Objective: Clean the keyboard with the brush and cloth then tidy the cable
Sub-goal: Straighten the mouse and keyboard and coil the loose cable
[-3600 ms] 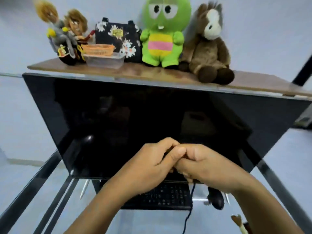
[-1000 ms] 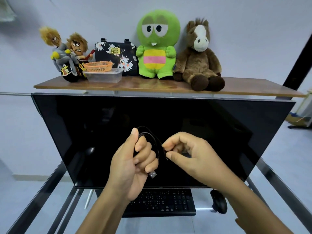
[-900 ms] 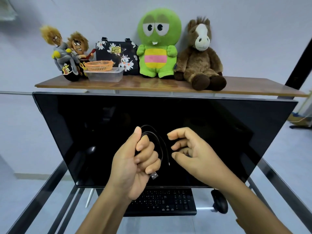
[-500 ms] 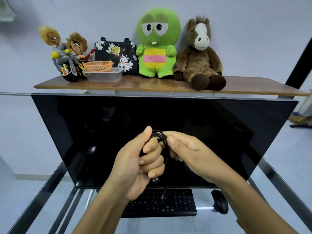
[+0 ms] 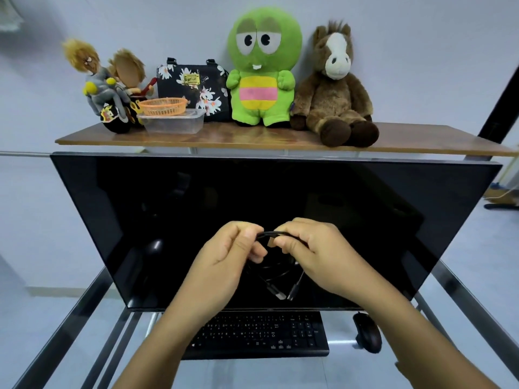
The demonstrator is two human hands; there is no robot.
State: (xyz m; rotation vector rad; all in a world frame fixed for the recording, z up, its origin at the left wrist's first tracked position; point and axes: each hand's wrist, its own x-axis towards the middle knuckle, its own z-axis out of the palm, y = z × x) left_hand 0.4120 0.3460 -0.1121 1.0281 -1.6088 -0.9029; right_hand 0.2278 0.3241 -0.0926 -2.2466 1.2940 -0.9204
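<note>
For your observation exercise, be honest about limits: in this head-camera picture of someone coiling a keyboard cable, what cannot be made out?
- Brush and cloth: not in the head view at all.
- Keyboard: its left end is hidden by the left hand's forearm; key legends too small to read.
- Cable: black against the dark monitor, so the number of loops is unclear, and fingers cover part of it.
- Right hand: its forearm is cut off by the bottom edge.

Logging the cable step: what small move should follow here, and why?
Probably wrap a loose end around the coil. Both hands, left hand and right hand, pinch the top of the cable; its loops hang below with both plugs dangling free, so nothing binds it yet.
</note>
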